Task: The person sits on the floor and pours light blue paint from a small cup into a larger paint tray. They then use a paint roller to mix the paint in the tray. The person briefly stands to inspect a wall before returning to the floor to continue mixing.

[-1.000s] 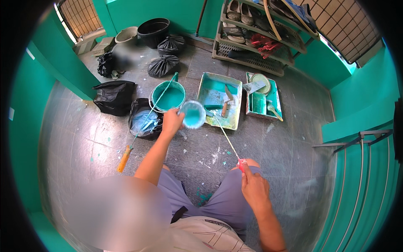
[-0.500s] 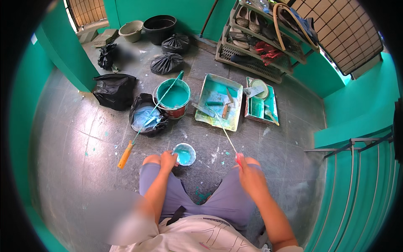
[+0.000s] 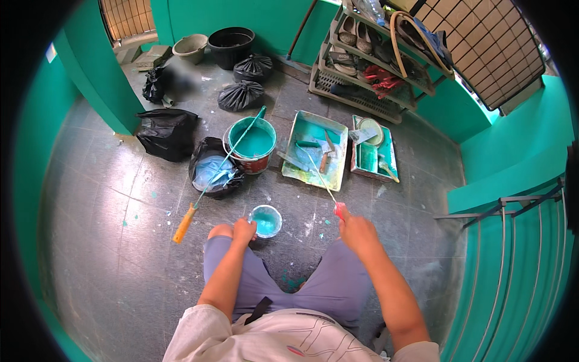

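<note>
My left hand (image 3: 243, 231) grips the rim of a small tub (image 3: 266, 221) with teal paint inside, beside my left knee. In my right hand (image 3: 358, 233) is a paint roller by its pink-red handle (image 3: 341, 210). Its thin rod reaches away from me to a small teal roller head (image 3: 308, 144), lying in a paint-stained tray (image 3: 342, 130). A brown-handled trowel (image 3: 324, 161) and a flat scraper (image 3: 294, 161) also rest in that tray. Left of it stands a bucket of teal paint (image 3: 256, 142). Across the bucket lies another roller with a yellow handle (image 3: 185, 223).
Right of the tray, a smaller container (image 3: 391, 151) holds a brush and a round lid. Black bags (image 3: 166, 136) and an open bag with blue plastic (image 3: 212, 172) sit on the left. A shoe rack (image 3: 356, 104) stands behind; a metal rack (image 3: 503, 208) is at right.
My right hand has pushed forward and slightly left with the roller; the roller head has shifted a little away within the tray. My left hand stays on the tub. The view has shifted slightly.
</note>
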The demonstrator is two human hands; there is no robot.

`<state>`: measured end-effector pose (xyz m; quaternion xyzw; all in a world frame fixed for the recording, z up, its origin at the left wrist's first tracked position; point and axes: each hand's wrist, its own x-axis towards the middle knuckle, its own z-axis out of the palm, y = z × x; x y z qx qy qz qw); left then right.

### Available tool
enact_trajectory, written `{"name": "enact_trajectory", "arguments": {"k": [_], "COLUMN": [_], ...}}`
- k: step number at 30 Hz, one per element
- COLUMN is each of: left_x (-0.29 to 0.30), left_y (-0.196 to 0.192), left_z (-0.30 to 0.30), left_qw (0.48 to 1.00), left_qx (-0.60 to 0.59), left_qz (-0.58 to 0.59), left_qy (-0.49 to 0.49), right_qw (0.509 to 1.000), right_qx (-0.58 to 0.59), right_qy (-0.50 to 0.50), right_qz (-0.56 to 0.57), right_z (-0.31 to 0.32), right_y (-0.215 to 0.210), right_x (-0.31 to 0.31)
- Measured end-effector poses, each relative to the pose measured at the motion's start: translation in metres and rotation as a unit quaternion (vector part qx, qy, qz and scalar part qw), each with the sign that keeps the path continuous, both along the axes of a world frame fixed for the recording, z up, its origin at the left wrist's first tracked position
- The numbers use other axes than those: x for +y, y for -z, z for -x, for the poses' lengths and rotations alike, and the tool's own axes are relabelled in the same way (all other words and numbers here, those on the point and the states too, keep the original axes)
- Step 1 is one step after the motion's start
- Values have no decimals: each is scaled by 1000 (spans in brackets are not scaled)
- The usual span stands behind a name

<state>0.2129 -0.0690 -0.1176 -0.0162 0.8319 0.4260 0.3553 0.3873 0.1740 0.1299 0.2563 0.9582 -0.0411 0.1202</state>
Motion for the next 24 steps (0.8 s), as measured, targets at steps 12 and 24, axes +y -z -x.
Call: {"name": "enact_trajectory", "arguments": {"k": [12,24], "left_x": [-69,-66], "left_y": [-29,-20], "left_z": [13,12], "left_qw": [957,957], "left_qx": [284,282], "left_qz": [57,64], "left_qy": [27,23], "right_qw": [999,996], "right_qx": [-30,-86], "right_qy": [11,-23], "right_qz": [37,-25], "right_z": [10,14], "right_y": [-11,-13], "right_x": [-22,-18]}}
